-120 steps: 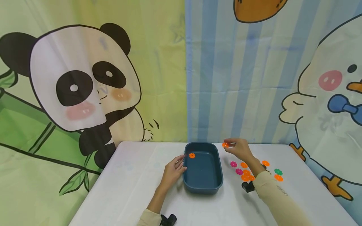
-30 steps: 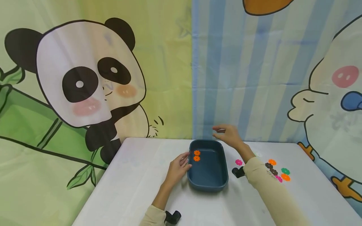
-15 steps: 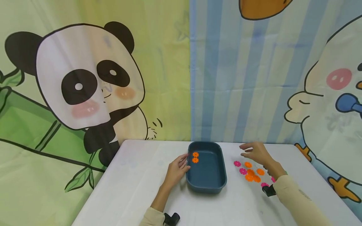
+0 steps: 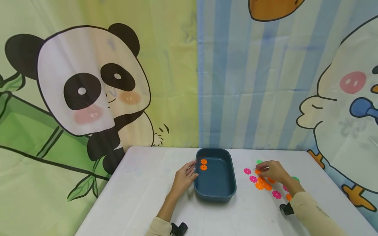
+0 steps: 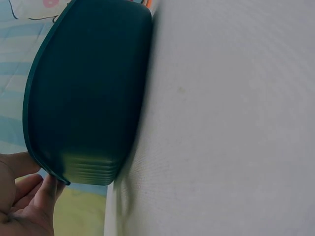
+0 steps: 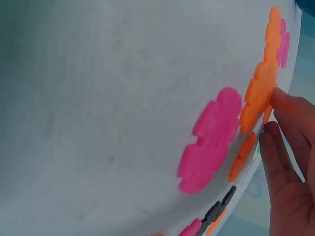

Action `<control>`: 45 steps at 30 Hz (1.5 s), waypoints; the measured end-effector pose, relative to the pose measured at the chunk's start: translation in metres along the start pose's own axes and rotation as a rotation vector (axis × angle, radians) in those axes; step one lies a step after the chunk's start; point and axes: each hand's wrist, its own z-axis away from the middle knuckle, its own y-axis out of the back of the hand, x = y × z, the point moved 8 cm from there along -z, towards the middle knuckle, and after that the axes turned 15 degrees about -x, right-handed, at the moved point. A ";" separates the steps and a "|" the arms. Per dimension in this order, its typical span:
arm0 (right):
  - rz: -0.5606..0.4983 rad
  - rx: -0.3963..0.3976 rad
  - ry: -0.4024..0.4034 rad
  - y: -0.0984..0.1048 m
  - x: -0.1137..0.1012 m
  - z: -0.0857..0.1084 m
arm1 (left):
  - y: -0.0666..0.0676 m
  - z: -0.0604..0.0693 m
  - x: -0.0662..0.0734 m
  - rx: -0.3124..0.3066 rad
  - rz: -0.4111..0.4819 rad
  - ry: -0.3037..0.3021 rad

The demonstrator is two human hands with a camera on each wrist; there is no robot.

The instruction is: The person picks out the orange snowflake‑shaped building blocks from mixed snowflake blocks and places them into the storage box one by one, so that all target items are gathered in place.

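A dark blue plastic tub (image 4: 214, 186) stands on the white table. My left hand (image 4: 183, 178) pinches its left rim, thumb and fingers on either side in the left wrist view. Inside, near the far left, lie two orange flower-shaped pieces (image 4: 203, 162), one behind the other. To the right of the tub, my right hand (image 4: 273, 172) is down at the scattered flower pieces. Its thumb and fingertips pinch a small orange flower piece (image 4: 257, 171), seen edge-on in the right wrist view. The hand hides some pieces behind it.
Around the right hand lie several orange pieces (image 4: 260, 186), magenta pieces (image 4: 276, 194) and green pieces (image 4: 295, 179). A dark piece (image 6: 216, 211) shows in the right wrist view. A printed curtain (image 4: 165, 82) hangs behind the table's far edge.
A second orange piece has joined the first in the tub. My right hand has moved from beyond the tub's far right corner, right and down to the scattered pieces. The left hand stays put.
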 end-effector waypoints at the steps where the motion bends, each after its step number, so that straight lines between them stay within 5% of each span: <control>1: 0.001 0.003 -0.002 0.000 0.002 0.000 | 0.000 0.000 0.000 0.000 0.004 0.000; 31: 0.141 0.006 0.005 -0.005 -0.014 -0.002 | 0.001 -0.001 -0.004 0.006 0.016 0.010; 36: 0.093 0.094 0.075 0.004 -0.036 -0.002 | 0.000 0.000 -0.003 -0.003 -0.004 0.005; 45: -0.024 0.214 0.264 0.008 -0.111 -0.010 | 0.001 -0.001 -0.001 0.004 -0.014 0.001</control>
